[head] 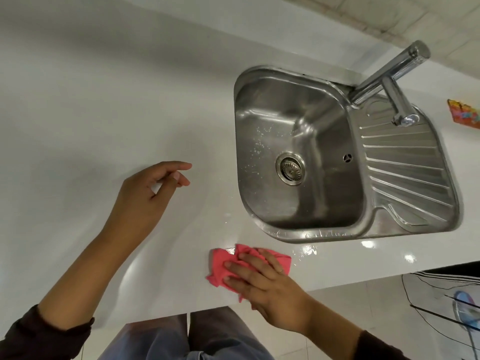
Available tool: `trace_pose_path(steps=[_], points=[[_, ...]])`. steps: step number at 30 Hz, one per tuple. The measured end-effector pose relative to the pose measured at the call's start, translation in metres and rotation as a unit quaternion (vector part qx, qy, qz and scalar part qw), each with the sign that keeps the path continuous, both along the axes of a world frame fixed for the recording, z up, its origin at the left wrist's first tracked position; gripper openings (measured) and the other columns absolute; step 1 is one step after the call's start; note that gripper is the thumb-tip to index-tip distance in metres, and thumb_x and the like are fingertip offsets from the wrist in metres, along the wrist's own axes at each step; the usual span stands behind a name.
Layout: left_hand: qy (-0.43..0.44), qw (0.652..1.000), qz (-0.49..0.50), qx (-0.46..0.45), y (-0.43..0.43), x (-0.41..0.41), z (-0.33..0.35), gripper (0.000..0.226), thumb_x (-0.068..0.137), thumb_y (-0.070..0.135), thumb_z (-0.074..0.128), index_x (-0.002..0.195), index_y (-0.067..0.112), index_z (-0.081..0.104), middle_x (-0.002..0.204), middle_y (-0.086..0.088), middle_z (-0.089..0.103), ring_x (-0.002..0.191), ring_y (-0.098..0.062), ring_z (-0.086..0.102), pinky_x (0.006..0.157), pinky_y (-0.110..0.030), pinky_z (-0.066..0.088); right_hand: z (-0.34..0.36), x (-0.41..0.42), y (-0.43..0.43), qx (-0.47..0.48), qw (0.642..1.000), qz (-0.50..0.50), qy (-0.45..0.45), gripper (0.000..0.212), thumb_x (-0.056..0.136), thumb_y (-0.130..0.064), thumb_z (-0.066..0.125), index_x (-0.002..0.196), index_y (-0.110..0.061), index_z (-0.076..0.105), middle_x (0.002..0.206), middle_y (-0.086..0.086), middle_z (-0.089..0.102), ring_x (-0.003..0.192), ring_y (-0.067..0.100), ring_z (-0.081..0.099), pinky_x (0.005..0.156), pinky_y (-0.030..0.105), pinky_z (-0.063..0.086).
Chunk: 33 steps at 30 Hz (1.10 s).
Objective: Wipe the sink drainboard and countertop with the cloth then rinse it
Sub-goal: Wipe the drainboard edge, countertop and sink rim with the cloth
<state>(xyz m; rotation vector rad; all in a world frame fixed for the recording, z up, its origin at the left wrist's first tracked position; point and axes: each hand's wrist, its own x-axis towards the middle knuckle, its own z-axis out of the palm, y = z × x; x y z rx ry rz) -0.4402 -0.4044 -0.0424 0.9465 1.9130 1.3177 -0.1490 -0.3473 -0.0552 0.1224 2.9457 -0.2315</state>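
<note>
Countertop (104, 113), white and glossy, fills the left and middle of the head view. Over it, clear of the surface as far as can be told, hangs the left hand (145, 193), loosely open with fingers half curled and the thumb out; it holds nothing. A dark sleeve covers the forearm behind it. Further right, near the counter's front edge, the pink cloth (220, 266) lies bunched on the countertop, and the right hand (262, 281) presses flat on top of it, fingers spread and extended, palm down, covering the cloth's right half. A thin ring shows on one finger. Small wet patches glisten on the counter just beyond the cloth. Above and to the right sits the stainless sink (293, 152), its bowl dotted with water drops around the drain strainer (290, 169). Right of the bowl is the ribbed drainboard (405, 165), with the chrome faucet (384, 76) standing at its back corner, spout over the ribs. At the far right edge a colourful object (465, 114) rests on the counter; no lettering can be read anywhere.
</note>
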Motion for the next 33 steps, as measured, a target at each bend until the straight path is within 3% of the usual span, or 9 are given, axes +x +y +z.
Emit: trace_pose_path(steps=[6, 11, 15, 20, 23, 27, 29, 33], points=[[-0.001, 1.0, 0.008, 0.002, 0.004, -0.008, 0.003, 0.034, 0.096, 0.02, 0.048, 0.098, 0.051, 0.061, 0.091, 0.025, 0.068, 0.088, 0.008, 0.064, 0.079, -0.003, 0.043, -0.007, -0.061, -0.012, -0.025, 0.999, -0.025, 0.005, 0.057, 0.085, -0.027, 0.047, 0.141, -0.025, 0.036, 0.149, -0.003, 0.038, 0.139, 0.021, 0.026, 0.118, 0.041, 0.007], [0.013, 1.0, 0.019, -0.003, 0.002, -0.019, 0.002, 0.033, 0.096, 0.021, 0.048, 0.099, 0.051, 0.061, 0.093, 0.025, 0.068, 0.089, 0.009, 0.063, 0.075, 0.001, 0.04, -0.014, -0.097, -0.016, -0.005, 0.997, -0.073, 0.023, 0.06, 0.082, -0.03, 0.05, 0.14, -0.026, 0.036, 0.148, -0.004, 0.038, 0.136, 0.02, 0.029, 0.117, 0.042, 0.014], [0.015, 0.999, 0.04, 0.003, 0.005, -0.029, 0.001, 0.033, 0.096, 0.023, 0.047, 0.099, 0.053, 0.061, 0.092, 0.026, 0.068, 0.09, 0.008, 0.064, 0.074, 0.0, 0.041, -0.017, -0.111, -0.014, -0.013, 0.993, -0.098, 0.061, 0.061, 0.078, -0.03, 0.05, 0.138, -0.025, 0.039, 0.145, -0.003, 0.043, 0.134, 0.019, 0.03, 0.114, 0.038, 0.009], [0.021, 0.998, 0.056, 0.015, 0.015, -0.04, 0.0, 0.034, 0.094, 0.022, 0.048, 0.098, 0.053, 0.06, 0.092, 0.026, 0.068, 0.091, 0.007, 0.063, 0.074, 0.0, 0.041, -0.014, -0.144, -0.011, -0.005, 0.977, -0.199, 0.078, 0.062, 0.074, -0.034, 0.041, 0.134, -0.023, 0.047, 0.141, -0.003, 0.049, 0.131, 0.022, 0.044, 0.105, 0.042, 0.024], [0.022, 0.998, 0.06, 0.02, 0.022, -0.045, 0.001, 0.033, 0.093, 0.023, 0.047, 0.098, 0.052, 0.06, 0.093, 0.025, 0.068, 0.093, 0.006, 0.063, 0.074, 0.001, 0.041, -0.013, -0.161, -0.005, -0.016, 0.955, -0.265, 0.128, 0.053, 0.079, -0.028, 0.042, 0.13, -0.019, 0.053, 0.137, 0.002, 0.053, 0.13, 0.023, 0.036, 0.103, 0.042, 0.025], [0.02, 0.998, 0.051, 0.028, 0.033, -0.049, 0.006, 0.03, 0.093, 0.026, 0.047, 0.1, 0.051, 0.061, 0.093, 0.027, 0.068, 0.093, 0.008, 0.062, 0.074, 0.002, 0.039, -0.012, -0.163, 0.009, -0.01, 0.94, -0.311, 0.143, 0.053, 0.079, -0.025, 0.04, 0.132, -0.021, 0.047, 0.137, 0.003, 0.053, 0.129, 0.025, 0.036, 0.108, 0.043, 0.029], [0.023, 0.998, 0.042, 0.035, 0.039, -0.05, 0.008, 0.031, 0.094, 0.023, 0.047, 0.099, 0.051, 0.061, 0.092, 0.027, 0.067, 0.092, 0.009, 0.062, 0.072, 0.002, 0.04, -0.008, -0.158, 0.021, -0.018, 0.928, -0.351, 0.128, 0.057, 0.077, -0.022, 0.038, 0.133, -0.018, 0.047, 0.138, 0.007, 0.052, 0.128, 0.033, 0.043, 0.103, 0.05, 0.033], [0.015, 0.998, 0.029, 0.051, 0.046, -0.05, 0.008, 0.03, 0.096, 0.02, 0.047, 0.102, 0.046, 0.062, 0.093, 0.023, 0.068, 0.09, 0.007, 0.063, 0.068, -0.006, 0.044, -0.003, -0.133, 0.06, -0.066, 0.864, -0.482, 0.128, 0.063, 0.072, -0.014, 0.03, 0.13, -0.002, 0.05, 0.13, 0.023, 0.054, 0.109, 0.045, 0.053, 0.093, 0.056, 0.046]])
